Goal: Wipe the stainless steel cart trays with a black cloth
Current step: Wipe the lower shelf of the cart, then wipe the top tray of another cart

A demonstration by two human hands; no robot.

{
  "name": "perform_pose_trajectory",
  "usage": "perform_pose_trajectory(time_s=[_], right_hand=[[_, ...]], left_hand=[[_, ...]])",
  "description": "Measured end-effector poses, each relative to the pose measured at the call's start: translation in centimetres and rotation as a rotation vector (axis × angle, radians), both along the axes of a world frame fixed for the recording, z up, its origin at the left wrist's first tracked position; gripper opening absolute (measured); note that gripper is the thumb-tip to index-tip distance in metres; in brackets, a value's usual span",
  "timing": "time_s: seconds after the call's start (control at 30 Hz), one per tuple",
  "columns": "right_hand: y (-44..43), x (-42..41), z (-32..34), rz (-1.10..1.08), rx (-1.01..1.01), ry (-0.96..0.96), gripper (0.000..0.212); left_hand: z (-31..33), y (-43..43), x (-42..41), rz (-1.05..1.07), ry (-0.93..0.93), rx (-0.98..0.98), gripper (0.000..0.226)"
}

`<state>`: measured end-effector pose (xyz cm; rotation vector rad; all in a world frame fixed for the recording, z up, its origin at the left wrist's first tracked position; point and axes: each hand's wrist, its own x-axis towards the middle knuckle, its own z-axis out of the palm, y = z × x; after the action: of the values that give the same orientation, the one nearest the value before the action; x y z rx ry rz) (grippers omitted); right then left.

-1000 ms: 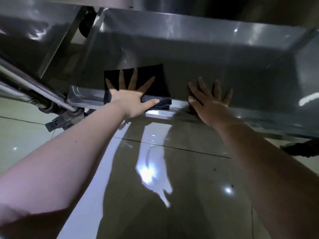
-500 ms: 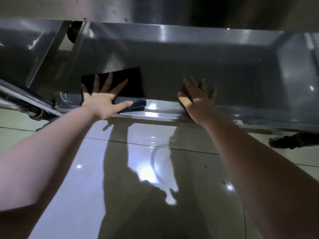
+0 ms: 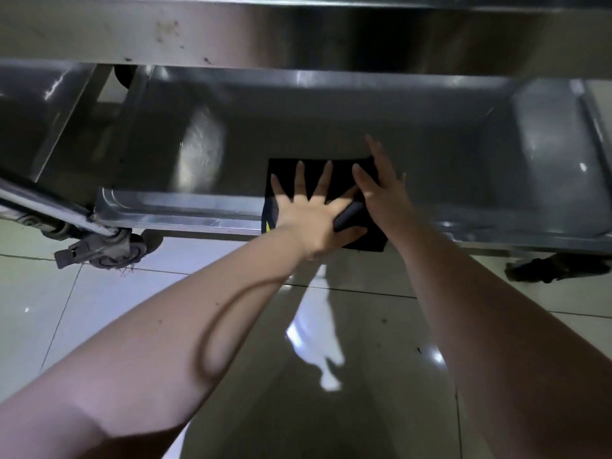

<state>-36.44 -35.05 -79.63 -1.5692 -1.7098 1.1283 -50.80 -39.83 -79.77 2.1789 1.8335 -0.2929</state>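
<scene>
The folded black cloth [image 3: 284,175] hangs over the near rim of the lowest stainless steel cart tray [image 3: 172,207], partly inside the tray and partly over its front edge. My left hand [image 3: 311,210] lies flat on the cloth with fingers spread and the thumb gripping the folded edge at the rim. My right hand [image 3: 381,190] presses on the cloth's right side, fingers pointing into the tray. The tray's floor [image 3: 430,154] stretches dull and grey to the right.
An upper tray's underside and front lip [image 3: 231,34] overhang close above. A caster wheel [image 3: 112,251] and the cart leg [image 3: 43,207] stand at the left. Another dark caster [image 3: 556,268] sits at the right. Glossy floor tiles [image 3: 49,309] lie below.
My left hand slid the cloth to the right along the tray rim until it met my right hand. My right hand now rests on the cloth instead of on bare steel.
</scene>
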Motion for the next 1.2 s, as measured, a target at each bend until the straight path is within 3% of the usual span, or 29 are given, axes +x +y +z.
perform_pose_trajectory(time_s=[0.07,0.17,0.23,0.33,0.43,0.67,0.83,0.9,1.03,1.2], right_hand=[[0.8,0.1,0.6,0.03,-0.004,-0.198,0.05],[1.7,-0.6,1.3,0.063,0.052,-0.567,0.051],[1.8,-0.9,1.7,0.064,0.062,-0.653,0.051],[1.9,-1.2,2.8,0.133,0.014,-0.699,0.046],[0.7,-1.3,4.5,0.208,0.057,-0.683,0.036],[-4.9,-0.9,10.2,0.127,0.093,-0.6,0.029],[-9.3,-1.6,16.9,0.047,0.017,-0.512,0.017],[-11.1,-2.0,20.1,0.044,-0.024,-0.433,0.014],[-14.9,-3.0,28.2,0.166,-0.106,-0.357,0.018],[-17.6,-5.9,40.9,0.231,-0.18,-0.268,0.02]], left_hand=[[0.2,-0.2,0.0,0.008,-0.028,0.028,0.075],[1.0,-0.6,-1.3,0.136,-0.231,0.206,0.051],[1.4,0.1,-2.4,0.225,-0.22,0.353,0.04],[1.7,1.9,-4.1,0.19,-0.078,0.258,0.054],[1.8,3.1,-4.7,0.109,-0.048,0.157,0.058],[8.7,-1.0,-5.2,0.063,-0.064,0.373,0.019],[15.6,-6.2,-6.7,0.024,0.006,0.214,0.023],[18.9,-8.5,-7.7,0.037,-0.023,0.238,0.023],[28.3,-13.1,-10.7,0.107,-0.255,0.276,0.028],[42.2,-16.5,-14.2,0.106,-0.251,0.352,0.027]])
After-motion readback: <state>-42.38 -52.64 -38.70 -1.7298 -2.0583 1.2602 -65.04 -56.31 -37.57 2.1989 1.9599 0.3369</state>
